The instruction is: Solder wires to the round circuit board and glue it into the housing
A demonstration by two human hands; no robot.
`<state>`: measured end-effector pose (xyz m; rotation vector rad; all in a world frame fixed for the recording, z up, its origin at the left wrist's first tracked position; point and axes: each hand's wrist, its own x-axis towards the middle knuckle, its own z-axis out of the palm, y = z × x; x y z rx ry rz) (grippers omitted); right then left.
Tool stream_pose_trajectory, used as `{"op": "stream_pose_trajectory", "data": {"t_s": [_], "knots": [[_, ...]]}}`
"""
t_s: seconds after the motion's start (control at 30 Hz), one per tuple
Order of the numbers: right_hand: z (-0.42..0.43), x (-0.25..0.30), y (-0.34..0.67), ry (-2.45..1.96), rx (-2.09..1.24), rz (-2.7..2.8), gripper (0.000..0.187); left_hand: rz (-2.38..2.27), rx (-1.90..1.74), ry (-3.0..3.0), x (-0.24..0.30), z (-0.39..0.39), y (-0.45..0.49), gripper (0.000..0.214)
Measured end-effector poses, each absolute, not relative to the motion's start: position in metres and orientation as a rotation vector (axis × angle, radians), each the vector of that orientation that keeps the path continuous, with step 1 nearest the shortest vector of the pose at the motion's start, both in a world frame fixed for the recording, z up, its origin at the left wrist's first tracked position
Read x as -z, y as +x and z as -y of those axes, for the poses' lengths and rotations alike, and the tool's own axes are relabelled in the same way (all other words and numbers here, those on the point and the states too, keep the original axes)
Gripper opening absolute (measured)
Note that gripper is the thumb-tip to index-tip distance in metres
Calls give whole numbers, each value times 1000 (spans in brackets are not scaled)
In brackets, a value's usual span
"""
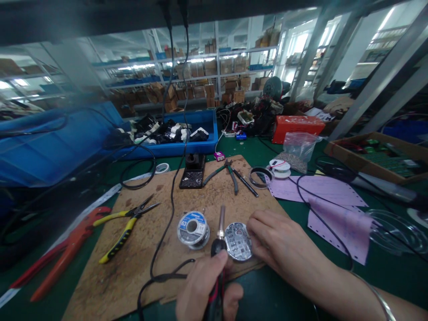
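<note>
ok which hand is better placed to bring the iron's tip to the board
Probably the left hand: it grips the iron, whose tip points forward, just left of the board. The right hand is at the board's right edge, seemingly better placed to steady it.

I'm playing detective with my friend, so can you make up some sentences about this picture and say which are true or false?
1. The left hand holds the soldering iron. True.
2. The solder spool sits left of the round circuit board. True.
3. The right hand grips a red-handled tool. False: it is at the edge of the round circuit board.
4. The yellow-handled pliers are in the blue bin. False: they lie on the brown mat.
5. The green-handled pliers have their handles spread. True.
</note>
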<state>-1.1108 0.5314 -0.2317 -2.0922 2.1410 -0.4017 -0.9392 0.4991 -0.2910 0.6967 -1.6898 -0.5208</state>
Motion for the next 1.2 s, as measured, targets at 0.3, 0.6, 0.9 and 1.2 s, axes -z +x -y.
{"op": "stream_pose_trajectory", "data": {"t_s": [0.3, 0.6, 0.9, 1.2], "knots": [[-531, 228, -1111, -1970, 376, -2101, 10, 1973, 624, 614, 299, -491, -949, 14], [-537, 219, -1134, -1818, 813, -1879, 20, 1954, 660, 648, 291, -494, -949, 23], [-531, 229, -1122, -1919, 523, -2087, 10, 1954, 585, 661, 292, -494, -952, 22], [-529, 233, -1115, -2099, 387, -2163, 8, 1989, 646, 704, 287, -496, -951, 26]]}}
